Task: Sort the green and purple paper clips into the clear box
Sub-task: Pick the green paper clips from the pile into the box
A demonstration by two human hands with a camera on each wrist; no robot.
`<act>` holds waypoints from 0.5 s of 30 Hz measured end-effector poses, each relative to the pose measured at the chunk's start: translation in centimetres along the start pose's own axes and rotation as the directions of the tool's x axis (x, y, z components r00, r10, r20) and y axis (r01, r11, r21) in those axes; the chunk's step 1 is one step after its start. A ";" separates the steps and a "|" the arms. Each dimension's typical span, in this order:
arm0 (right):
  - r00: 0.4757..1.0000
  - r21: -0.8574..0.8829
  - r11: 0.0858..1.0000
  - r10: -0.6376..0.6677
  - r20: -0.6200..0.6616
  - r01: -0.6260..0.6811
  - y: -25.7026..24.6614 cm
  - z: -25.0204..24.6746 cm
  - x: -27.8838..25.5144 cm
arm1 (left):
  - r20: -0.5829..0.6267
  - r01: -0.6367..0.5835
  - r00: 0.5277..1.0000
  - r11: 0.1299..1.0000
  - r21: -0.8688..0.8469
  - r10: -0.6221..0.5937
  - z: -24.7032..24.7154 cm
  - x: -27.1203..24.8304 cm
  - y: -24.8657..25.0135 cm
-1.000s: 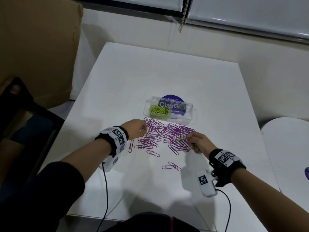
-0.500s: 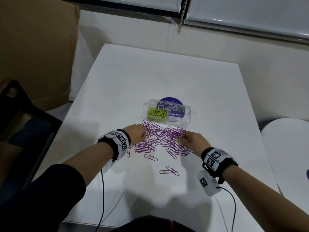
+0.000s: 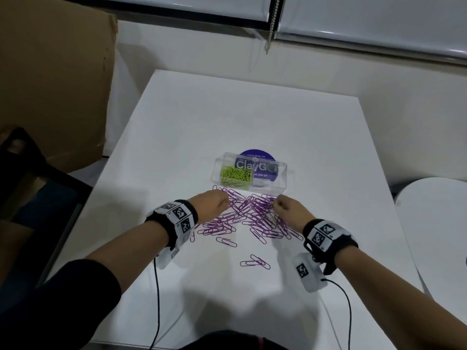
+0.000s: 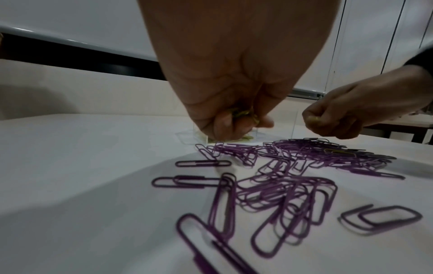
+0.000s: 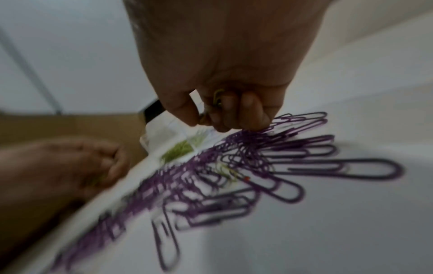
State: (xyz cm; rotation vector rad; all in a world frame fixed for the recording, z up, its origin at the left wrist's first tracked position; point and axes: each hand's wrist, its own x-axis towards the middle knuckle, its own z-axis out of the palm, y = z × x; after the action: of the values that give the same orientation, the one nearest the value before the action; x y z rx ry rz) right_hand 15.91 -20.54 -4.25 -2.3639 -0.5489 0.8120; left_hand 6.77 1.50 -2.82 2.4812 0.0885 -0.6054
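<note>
Left hand [image 4: 236, 103]: fingers curled into a loose fist around a small bundle of yellow-green wire paper clips [image 4: 243, 114], visible between the fingertips. The fist sits just in front of the clear plastic two-compartment box [image 3: 271, 184], at its left end. Right hand [image 5: 225, 92]: fingers bunched together, one yellow-green clip [image 5: 218, 97] tucked against them; thumb and forefinger tips are close, but whether they pinch a further clip cannot be told. This hand hovers just in front of the box's right half, knuckles touching the top of the purple pile.

Step in hand (judgement): green-clip collection, near its end. Both hands carry green ones bound for the box.

Purple wire paper clips [image 3: 252, 215]: spread on the white table [image 3: 227, 117] directly in front of the box, the densest part touching its front wall, with stragglers [image 3: 255, 261] further toward the person. At least one green clip [image 4: 337, 151] remains in the pile, right of centre.

Box contents: left compartment holds a heap of green clips [image 3: 236, 174]; right compartment looks empty, a round purple printed sticker [image 3: 257, 162] showing through it.

Next move calls for: lifting each fist over the front wall and releasing above the left compartment only, without dragging purple clips along. Purple sorting into the right compartment not yet begun.
</note>
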 end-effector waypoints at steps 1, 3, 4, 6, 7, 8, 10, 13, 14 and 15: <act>1.000 0.133 0.991 0.017 -0.020 -0.014 0.2 -0.4 -0.1 | 0.001 0.007 1.000 1.000 -0.014 -0.007 0.1 0.1 0.0; 0.997 0.397 0.916 0.075 -0.022 -0.060 0.8 -1.2 -0.2 | 0.014 0.023 1.000 0.999 -0.037 -0.023 0.4 0.3 0.0; 0.994 0.482 0.872 0.106 -0.013 -0.087 1.1 -1.7 -0.4 | 0.026 0.033 0.999 0.998 -0.045 -0.032 0.5 0.5 0.2; 0.989 0.552 0.826 0.149 -0.011 -0.118 1.7 -2.3 -0.8 | 0.060 0.018 0.998 1.000 -0.005 -0.018 0.9 0.8 0.7; 0.987 0.558 0.821 0.160 -0.019 -0.122 1.9 -2.5 -1.0 | 0.078 0.000 0.997 0.999 0.036 -0.003 1.2 1.1 1.2; 0.985 0.551 0.824 0.171 -0.025 -0.129 2.1 -2.5 -1.2 | 0.090 -0.019 0.996 0.997 0.069 0.013 1.4 1.3 1.8; 0.980 0.493 0.856 0.199 -0.032 -0.157 2.5 -2.2 -1.4 | 0.088 -0.075 0.994 0.991 0.113 0.065 1.9 1.8 3.3; 0.972 0.341 0.918 0.232 -0.044 -0.204 2.9 -1.3 -1.3 | 0.035 -0.159 0.987 0.970 0.183 0.156 2.9 2.9 6.3; 0.974 0.262 0.944 0.222 -0.052 -0.201 3.0 -1.0 -1.3 | 0.023 -0.171 0.985 0.962 0.214 0.170 3.4 3.3 7.2; 0.976 0.165 0.966 0.210 -0.051 -0.199 3.0 -0.8 -1.4 | 0.018 -0.170 0.985 0.954 0.246 0.171 3.9 3.8 7.9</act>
State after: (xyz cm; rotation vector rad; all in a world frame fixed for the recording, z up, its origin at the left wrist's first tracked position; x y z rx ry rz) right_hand 16.01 -23.87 -5.06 -2.3153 -0.2049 0.8295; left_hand 10.09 -7.50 -3.18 2.6934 -0.2116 -0.5677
